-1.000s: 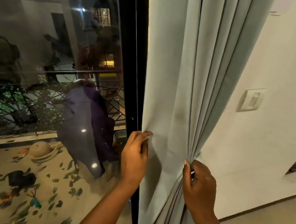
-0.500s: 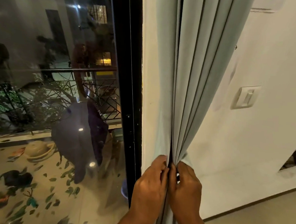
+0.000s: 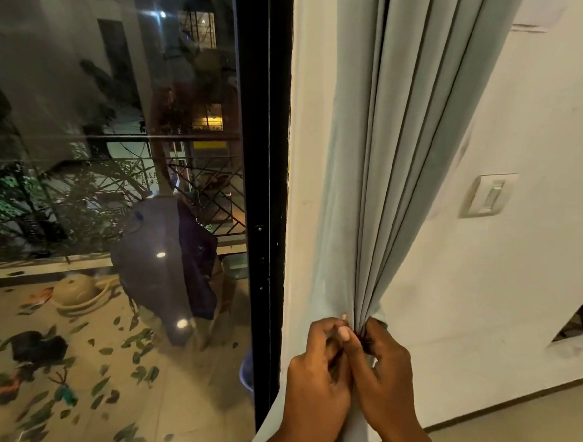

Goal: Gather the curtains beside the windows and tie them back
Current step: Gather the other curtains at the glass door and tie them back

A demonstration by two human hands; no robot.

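Curtain (image 3: 385, 178) is bunching in folds as the left hand (image 3: 318, 379) and right hand (image 3: 385, 373) are gripping it; no tie is showing yet.

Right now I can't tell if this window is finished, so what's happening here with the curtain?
A person is bunching the pale grey-green curtain against the wall beside the black-framed glass door. The left hand and right hand meet at one point, pinching the pleats into a tight bundle. Something small and dark sits between the fingers, possibly a tie, but it is too hidden to tell. No tie-back shows around the curtain yet.
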